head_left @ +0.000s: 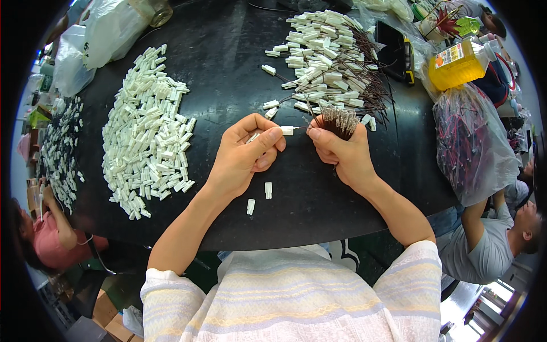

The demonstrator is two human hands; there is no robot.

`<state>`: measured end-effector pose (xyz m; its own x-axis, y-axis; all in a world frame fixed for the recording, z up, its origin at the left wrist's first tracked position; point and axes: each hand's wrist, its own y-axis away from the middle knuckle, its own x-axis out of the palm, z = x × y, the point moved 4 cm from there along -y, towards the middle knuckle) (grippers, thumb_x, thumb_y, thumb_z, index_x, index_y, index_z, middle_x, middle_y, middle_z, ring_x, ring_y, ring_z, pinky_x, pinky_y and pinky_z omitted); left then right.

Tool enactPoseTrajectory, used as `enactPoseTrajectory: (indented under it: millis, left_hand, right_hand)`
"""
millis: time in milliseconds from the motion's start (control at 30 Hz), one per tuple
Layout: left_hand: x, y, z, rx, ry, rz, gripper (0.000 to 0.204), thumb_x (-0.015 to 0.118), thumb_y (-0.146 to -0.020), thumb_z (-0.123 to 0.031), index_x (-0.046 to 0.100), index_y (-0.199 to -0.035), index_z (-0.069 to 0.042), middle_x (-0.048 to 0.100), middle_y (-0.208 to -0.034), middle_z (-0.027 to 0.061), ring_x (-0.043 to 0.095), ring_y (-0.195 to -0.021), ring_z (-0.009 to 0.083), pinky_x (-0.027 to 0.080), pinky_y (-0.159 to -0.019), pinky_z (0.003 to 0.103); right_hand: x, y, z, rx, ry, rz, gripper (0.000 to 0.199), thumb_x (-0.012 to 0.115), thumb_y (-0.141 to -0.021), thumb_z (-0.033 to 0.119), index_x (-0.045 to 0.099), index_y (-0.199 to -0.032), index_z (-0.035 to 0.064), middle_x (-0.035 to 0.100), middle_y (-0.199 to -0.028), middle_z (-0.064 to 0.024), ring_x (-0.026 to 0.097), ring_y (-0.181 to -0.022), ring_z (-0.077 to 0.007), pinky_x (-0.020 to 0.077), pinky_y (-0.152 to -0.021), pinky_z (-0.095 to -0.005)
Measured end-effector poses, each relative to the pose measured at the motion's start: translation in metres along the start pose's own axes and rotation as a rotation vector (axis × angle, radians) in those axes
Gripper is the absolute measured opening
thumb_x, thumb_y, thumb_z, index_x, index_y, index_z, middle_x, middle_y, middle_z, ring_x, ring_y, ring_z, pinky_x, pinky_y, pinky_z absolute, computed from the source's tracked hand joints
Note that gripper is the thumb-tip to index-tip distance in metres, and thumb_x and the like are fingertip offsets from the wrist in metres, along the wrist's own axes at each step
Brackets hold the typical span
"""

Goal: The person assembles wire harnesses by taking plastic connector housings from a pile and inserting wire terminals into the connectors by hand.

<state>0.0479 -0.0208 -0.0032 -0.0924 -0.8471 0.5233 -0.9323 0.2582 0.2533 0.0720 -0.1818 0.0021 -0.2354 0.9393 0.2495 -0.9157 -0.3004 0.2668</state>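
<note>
White connector housing [288, 130] is pointing lengthwise to three o'clock; we're pinching it in our left grip [250, 143], brown wires [337, 121] in our right grip [348, 149].

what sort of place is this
Probably an assembly workshop: a heap of loose white connectors and a pile of wired ones lie on a black table, with a person in pink to the left and a person in grey to the right.

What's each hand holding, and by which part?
Left hand: white connectors, one pinched by its left end. Right hand: dark wire bundle, gripped near its tips.
</note>
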Motion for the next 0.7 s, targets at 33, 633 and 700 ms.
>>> enactPoseTrajectory:
  millis: [33, 633, 700]
  left_hand:
    - [-0.0002, 0.0002, 0.0002, -0.005, -0.004, -0.002, 0.009, 0.05, -0.087, -0.01, 0.047, -0.085, -0.002, 0.054, -0.072, 0.0064, 0.035, -0.046, 0.0014, 0.024, -0.039, 0.015]
    - [0.0004, -0.0033, 0.0004, -0.038, -0.114, 0.011, 0.014, 0.052, -0.086, -0.011, 0.051, -0.091, 0.002, 0.056, -0.073, 0.0068, 0.038, -0.047, 0.0023, 0.026, -0.04, 0.016]
    - [-0.001, -0.005, -0.0024, -0.063, -0.044, 0.013, 0.019, 0.052, -0.086, -0.013, 0.051, -0.097, 0.003, 0.056, -0.075, 0.0076, 0.04, -0.05, 0.0036, 0.028, -0.041, 0.016]
  right_hand:
    - [0.0001, -0.0005, -0.0001, 0.007, -0.048, 0.018, 0.012, 0.062, -0.077, 0.007, 0.054, -0.083, -0.0014, 0.042, -0.054, 0.0046, 0.031, -0.042, -0.0013, 0.021, -0.038, -0.0177]
    - [0.0026, 0.0014, 0.0033, -0.06, 0.193, -0.003, 0.006, 0.061, -0.078, 0.006, 0.058, -0.08, 0.0015, 0.052, -0.062, 0.0034, 0.045, -0.054, -0.0019, 0.0344, -0.047, -0.0164]
    - [0.0029, -0.0004, 0.0037, -0.036, 0.116, -0.026, 0.009, 0.059, -0.079, 0.007, 0.057, -0.085, 0.001, 0.049, -0.059, 0.0026, 0.039, -0.048, -0.0017, 0.0279, -0.042, -0.0168]
